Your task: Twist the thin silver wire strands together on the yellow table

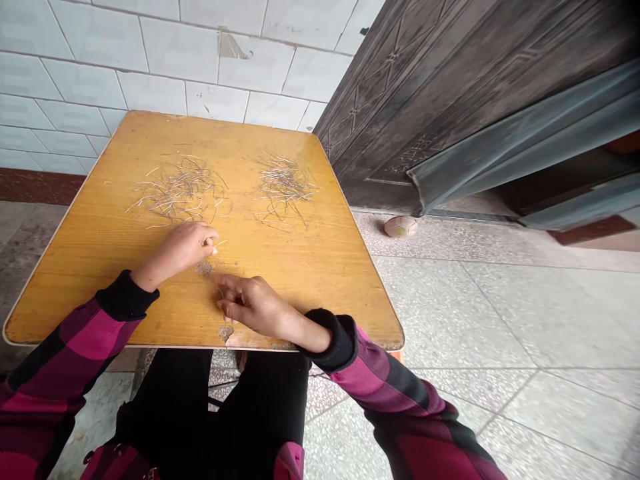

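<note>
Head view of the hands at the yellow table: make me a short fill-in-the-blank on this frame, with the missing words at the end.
1. The table has a ____ wood-grain top.
2. The thin metal strands on it lie in ____ separate piles.
3. The cuff of each pink-checked sleeve is ____.
4. The left hand and the right hand are bare, with no ____ on them.

Missing words: yellow; two; black; gloves.
</note>
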